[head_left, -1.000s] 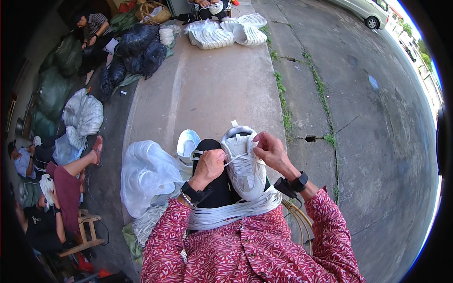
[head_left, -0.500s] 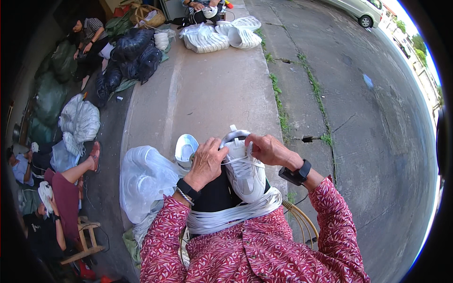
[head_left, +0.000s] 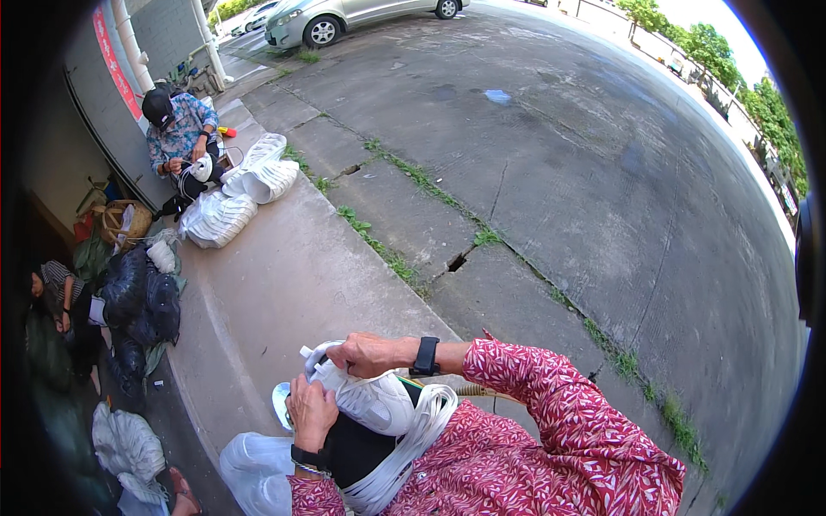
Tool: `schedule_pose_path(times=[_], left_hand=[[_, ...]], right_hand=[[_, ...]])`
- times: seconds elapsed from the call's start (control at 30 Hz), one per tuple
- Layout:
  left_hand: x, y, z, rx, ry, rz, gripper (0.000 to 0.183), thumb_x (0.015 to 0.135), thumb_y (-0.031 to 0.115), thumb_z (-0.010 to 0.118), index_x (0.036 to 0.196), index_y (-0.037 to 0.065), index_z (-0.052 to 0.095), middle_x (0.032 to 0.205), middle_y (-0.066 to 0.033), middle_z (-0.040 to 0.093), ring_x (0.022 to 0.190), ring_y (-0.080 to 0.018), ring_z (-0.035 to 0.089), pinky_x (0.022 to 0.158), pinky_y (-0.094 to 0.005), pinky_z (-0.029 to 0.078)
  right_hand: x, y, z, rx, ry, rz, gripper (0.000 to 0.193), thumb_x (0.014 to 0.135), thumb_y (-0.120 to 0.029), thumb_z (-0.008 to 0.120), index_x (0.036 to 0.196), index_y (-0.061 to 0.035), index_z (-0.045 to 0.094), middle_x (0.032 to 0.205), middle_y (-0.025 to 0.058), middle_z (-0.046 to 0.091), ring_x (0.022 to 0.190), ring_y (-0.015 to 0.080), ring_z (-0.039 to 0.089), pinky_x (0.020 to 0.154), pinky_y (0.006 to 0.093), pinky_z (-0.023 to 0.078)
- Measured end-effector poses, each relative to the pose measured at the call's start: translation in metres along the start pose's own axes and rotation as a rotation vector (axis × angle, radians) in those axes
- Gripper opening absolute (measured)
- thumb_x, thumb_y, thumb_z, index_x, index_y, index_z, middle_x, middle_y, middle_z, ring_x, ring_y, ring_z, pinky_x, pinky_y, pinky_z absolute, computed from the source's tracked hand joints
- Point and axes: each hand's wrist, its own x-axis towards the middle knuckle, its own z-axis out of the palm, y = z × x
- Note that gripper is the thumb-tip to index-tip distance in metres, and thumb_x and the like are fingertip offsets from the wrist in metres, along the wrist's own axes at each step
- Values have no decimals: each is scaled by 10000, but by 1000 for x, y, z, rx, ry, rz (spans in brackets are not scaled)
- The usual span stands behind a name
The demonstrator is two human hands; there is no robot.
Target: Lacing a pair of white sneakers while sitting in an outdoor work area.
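A white and grey sneaker [head_left: 385,406] rests on my black-trousered lap, its toe pointing toward me and its laces across the front. The fingers of my left hand [head_left: 312,411] are closed on its edge beside the tongue. From the other side, my right hand [head_left: 372,354] grips it near the heel opening with bent fingers; what the fingertips pinch is hidden. A thick bundle of white laces [head_left: 423,439] lies over my lap at the toe. Partly behind my left hand shows a pale blue and white piece [head_left: 280,402]. A clear plastic bag [head_left: 256,471] sits at my left.
Ahead on the concrete ledge [head_left: 249,301], a person in a blue patterned shirt [head_left: 185,129] works beside stacked white shoe parts [head_left: 219,219]. Black bags [head_left: 142,297] and another seated person [head_left: 60,292] are at left. A silver car [head_left: 357,19] stands on the pavement.
The view has swung to the right, so the scene shifts left and down. My right hand has moved further over the shoe opening; both hands stay on the sneaker.
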Motion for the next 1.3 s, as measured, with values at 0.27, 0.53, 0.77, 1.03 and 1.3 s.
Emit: schedule_pose_path(times=[0.27, 0.53, 0.77, 1.03, 1.3], left_hand=[[-3, 59, -19, -157, 436, 159, 107, 730, 40, 603, 804, -10, 544, 963, -173, 524, 940, -357, 514, 756, -456, 409], [-12, 80, -16, -798, 117, 136, 138, 840, 110, 605, 790, 19, 514, 582, -103, 545, 514, -203, 558, 485, -322, 409], [16, 37, 6, -607, 244, -114, 88, 751, 34, 606, 831, 19, 574, 705, -143, 627, 676, -273, 639, 607, -376, 485], [13, 35, -8, -280, 13, -87, 81, 737, 49, 558, 814, 31, 575, 740, -197, 615, 753, -371, 613, 644, -453, 464], [-57, -71, -47, -794, -8, -647, 43, 799, 44, 524, 834, 23, 537, 577, -65, 553, 437, -150, 513, 385, -268, 366]], right_hand=[[4, 2, 1, 65, -18, -37, 141, 693, 1, 588, 814, -26, 521, 596, 128, 545, 554, 327, 559, 489, 401, 397], [-4, 10, 3, 113, 37, 62, 251, 688, -144, 734, 717, -57, 500, 600, 89, 602, 579, 204, 626, 490, 312, 454], [-4, 4, 3, 176, 16, 119, 159, 667, 8, 636, 779, -50, 538, 630, 99, 604, 562, 200, 601, 502, 317, 442], [-5, -8, -10, 159, -47, 139, 144, 715, -16, 628, 843, -52, 572, 647, 100, 615, 582, 218, 612, 536, 324, 461], [6, -32, -5, -118, 198, -67, 132, 821, -87, 588, 925, -20, 633, 786, 131, 623, 697, 279, 615, 607, 366, 490]])
